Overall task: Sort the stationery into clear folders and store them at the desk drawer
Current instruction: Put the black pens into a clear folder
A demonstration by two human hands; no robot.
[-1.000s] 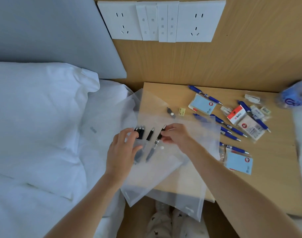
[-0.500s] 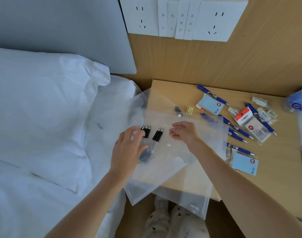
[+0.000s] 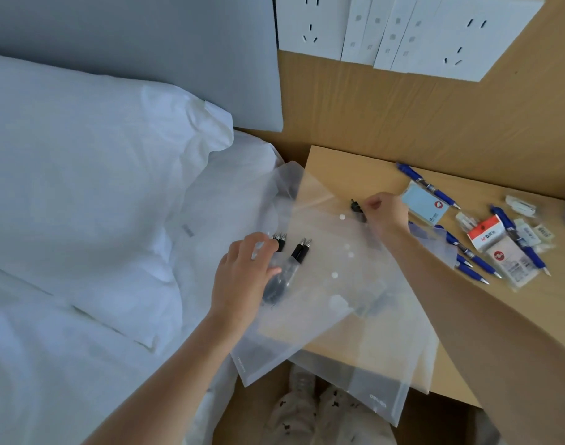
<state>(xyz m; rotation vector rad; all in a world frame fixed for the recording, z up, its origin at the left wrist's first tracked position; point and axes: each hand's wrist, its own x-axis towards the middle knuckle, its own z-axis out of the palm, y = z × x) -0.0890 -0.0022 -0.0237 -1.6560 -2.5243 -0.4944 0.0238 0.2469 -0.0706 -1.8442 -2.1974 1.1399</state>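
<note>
A clear folder [image 3: 322, 309] lies half on the wooden desk [image 3: 355, 168] and half over the bed, on top of a second clear folder [image 3: 380, 399]. Several black pens [image 3: 302, 250] sit in its open mouth, tips sticking out. My left hand [image 3: 245, 277] grips the folder's left edge around the pen barrels. My right hand [image 3: 384, 213] is farther back on the desk, where its fingertips pinch a small black piece [image 3: 355, 207] at the folder's flap. Blue pens [image 3: 467, 252] and a blue note pad [image 3: 425, 207] lie loose to the right.
A red and white box [image 3: 486, 232], a clear packet [image 3: 512, 264] and small erasers [image 3: 531, 229] crowd the desk's right side. A white pillow [image 3: 98, 175] and bedding fill the left. Wall sockets [image 3: 403, 33] are above. My legs [image 3: 322, 415] are below the desk edge.
My right hand left the black pens and moved back and right to the small black piece. My left hand stayed on the folder's edge. The view shifted left and down.
</note>
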